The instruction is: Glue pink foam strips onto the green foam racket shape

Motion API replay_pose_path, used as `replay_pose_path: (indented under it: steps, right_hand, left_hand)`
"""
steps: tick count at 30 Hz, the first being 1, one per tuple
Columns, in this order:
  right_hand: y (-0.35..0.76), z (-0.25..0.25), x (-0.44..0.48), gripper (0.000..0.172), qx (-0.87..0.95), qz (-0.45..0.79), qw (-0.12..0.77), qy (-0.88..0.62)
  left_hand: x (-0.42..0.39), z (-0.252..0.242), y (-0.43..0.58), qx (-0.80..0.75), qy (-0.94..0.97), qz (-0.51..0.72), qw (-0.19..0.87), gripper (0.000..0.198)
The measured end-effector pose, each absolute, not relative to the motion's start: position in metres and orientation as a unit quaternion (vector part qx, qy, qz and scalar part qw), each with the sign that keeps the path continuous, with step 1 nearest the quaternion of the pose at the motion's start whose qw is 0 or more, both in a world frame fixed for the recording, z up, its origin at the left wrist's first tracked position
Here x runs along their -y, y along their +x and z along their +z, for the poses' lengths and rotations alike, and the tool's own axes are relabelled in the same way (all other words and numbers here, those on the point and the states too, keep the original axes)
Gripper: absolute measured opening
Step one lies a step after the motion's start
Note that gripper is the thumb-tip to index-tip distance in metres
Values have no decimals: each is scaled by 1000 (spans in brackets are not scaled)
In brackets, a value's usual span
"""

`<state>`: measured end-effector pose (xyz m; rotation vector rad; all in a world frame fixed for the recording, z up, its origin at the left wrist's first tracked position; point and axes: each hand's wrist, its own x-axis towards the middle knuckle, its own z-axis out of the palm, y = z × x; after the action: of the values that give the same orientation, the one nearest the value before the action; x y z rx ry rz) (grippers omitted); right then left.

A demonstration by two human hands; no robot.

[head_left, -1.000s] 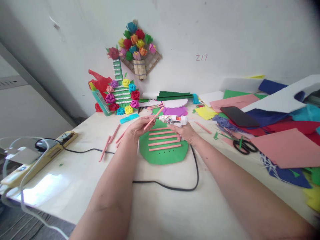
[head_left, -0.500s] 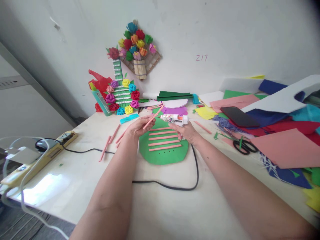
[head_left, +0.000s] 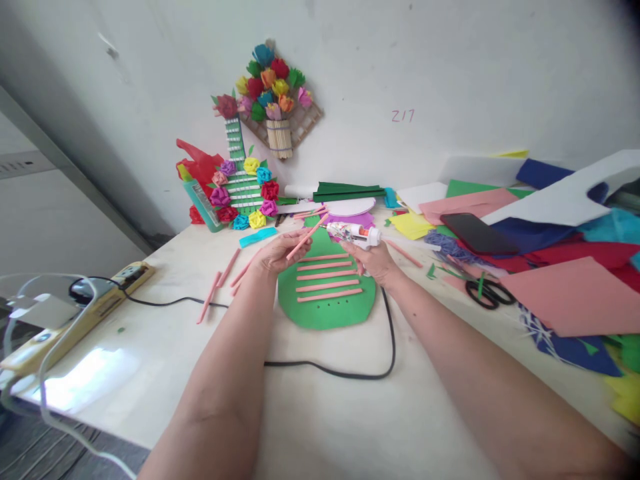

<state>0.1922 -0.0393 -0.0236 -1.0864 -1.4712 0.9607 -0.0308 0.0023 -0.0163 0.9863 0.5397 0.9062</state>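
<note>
My left hand (head_left: 283,253) pinches a pink rolled paper stick (head_left: 307,237), tilted up to the right. My right hand (head_left: 369,261) is wrapped round a white glue gun (head_left: 353,233), whose nozzle points left at the stick's upper end. Below both hands lies a green paper guitar-shaped cutout (head_left: 330,317), crossed by several pink paper sticks (head_left: 329,285) in rows. A line of small dark dots shows under the lowest stick. More loose pink sticks (head_left: 209,298) lie to the left of my left forearm.
A black cord (head_left: 330,371) loops across the table near my forearms. Black scissors (head_left: 489,293), a phone (head_left: 479,233) and piled coloured paper (head_left: 575,297) are at right. A power strip (head_left: 75,327) sits at left. Behind stand a flowered paper guitar (head_left: 245,190) and a glue bottle (head_left: 201,200).
The glue gun has shifted slightly right along the pink stick, its nozzle now nearer the stick's upper end. My left hand keeps its hold in about the same place.
</note>
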Motion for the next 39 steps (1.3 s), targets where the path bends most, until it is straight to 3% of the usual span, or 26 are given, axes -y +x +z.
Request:
replay_pose_path:
  steps: [5, 14, 23, 39]
  right_hand:
    - [194, -23, 38, 35, 598, 398, 535, -445]
    - [184, -20, 45, 32, 644, 433, 463, -428]
    - [183, -21, 47, 25, 689, 426, 423, -406]
    - [183, -19, 45, 37, 650, 418, 447, -451]
  left_hand:
    - [-3, -16, -31, -275, 433, 427, 745, 18]
    - [-2, -15, -28, -304, 419, 454, 725, 12]
    - [-6, -18, -27, -298, 417, 483, 710, 21]
    - [-7, -20, -29, -278, 406, 478, 728, 23]
